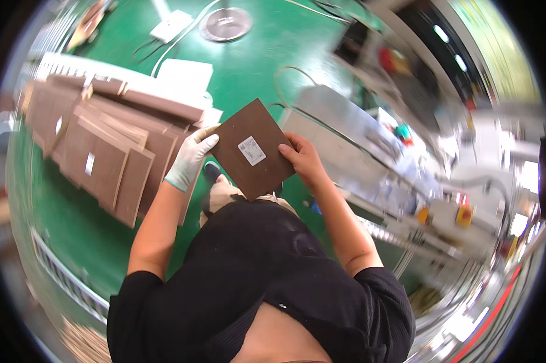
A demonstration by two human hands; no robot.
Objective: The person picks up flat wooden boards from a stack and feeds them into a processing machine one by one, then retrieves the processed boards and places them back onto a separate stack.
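A small square brown panel [235, 162] with a white printed label [252, 151] on its upper face is held up in front of my body. My left hand [190, 158], in a whitish glove, pinches its left corner with the thumb on top. Bare, my right hand [304, 160] grips the right edge, its thumb lying on the face near the label. The fingers beneath the panel are mostly hidden. Stacks of larger brown panels [94, 158] lie to my left, some bearing white labels.
On the right runs a long machine [370, 151] with a clear plastic-like cover and a yellow-and-red switch [464, 215]. Ahead, a round metal base [225, 24] and cables stand on the green floor [255, 66]. A metal rack or rail [67, 272] is at the lower left.
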